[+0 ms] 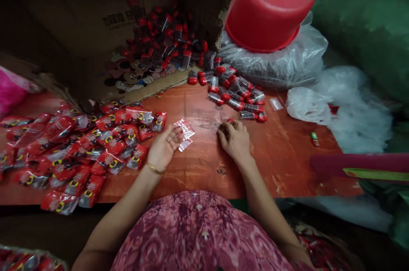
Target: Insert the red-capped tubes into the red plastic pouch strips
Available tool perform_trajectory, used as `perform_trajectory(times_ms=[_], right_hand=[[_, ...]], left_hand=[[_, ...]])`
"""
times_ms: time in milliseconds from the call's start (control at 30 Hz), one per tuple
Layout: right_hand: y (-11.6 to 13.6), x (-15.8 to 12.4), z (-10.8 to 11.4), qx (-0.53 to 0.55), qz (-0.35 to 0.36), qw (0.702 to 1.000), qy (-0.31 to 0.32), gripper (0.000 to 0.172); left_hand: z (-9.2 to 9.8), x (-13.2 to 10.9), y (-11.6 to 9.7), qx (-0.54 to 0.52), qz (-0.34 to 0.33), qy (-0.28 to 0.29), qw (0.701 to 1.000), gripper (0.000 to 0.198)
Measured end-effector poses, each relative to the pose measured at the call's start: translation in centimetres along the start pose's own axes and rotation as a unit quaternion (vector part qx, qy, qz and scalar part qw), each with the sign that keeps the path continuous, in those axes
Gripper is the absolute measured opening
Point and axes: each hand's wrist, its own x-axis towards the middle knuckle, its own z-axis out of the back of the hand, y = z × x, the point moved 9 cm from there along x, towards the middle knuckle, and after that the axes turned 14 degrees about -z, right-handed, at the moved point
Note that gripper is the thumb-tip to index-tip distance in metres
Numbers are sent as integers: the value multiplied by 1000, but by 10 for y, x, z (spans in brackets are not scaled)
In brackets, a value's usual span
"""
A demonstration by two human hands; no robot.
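Observation:
My left hand (163, 146), with a gold bangle at the wrist, is turned palm up with loosely bent fingers apart. Beside its fingertips lies a flat red-and-clear plastic packet (185, 131); I cannot tell if they touch. My right hand (235, 138) is closed low over the table around a small red-capped container (229, 121), mostly hidden by the fingers. Beyond that hand is a loose pile of clear containers (235, 95) with red caps and dark contents. Left of my left hand, filled red packets (110, 143) lie heaped.
A cardboard box (150, 87) on its side holds more red-capped containers. On the right, a red tub (271, 7) stands upside down on a stuffed clear bag (275, 64). Crumpled plastic bags (351, 109) and a small green item (314, 138) lie on the orange-red table (198, 177).

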Motion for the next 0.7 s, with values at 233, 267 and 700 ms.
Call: perform_trajectory(times_ms=[233, 267, 700], right_hand=[[-4, -23, -1, 40, -7, 998, -56, 45], [-4, -24, -2, 49, -5, 997, -61, 45], [9, -22, 26, 371, -34, 927, -39, 30]], left_hand=[[-41, 8, -27, 578, -405, 186, 683, 21], [-46, 11, -24, 627, -408, 195, 635, 21], [-73, 0, -29, 617, -444, 148, 633, 32]])
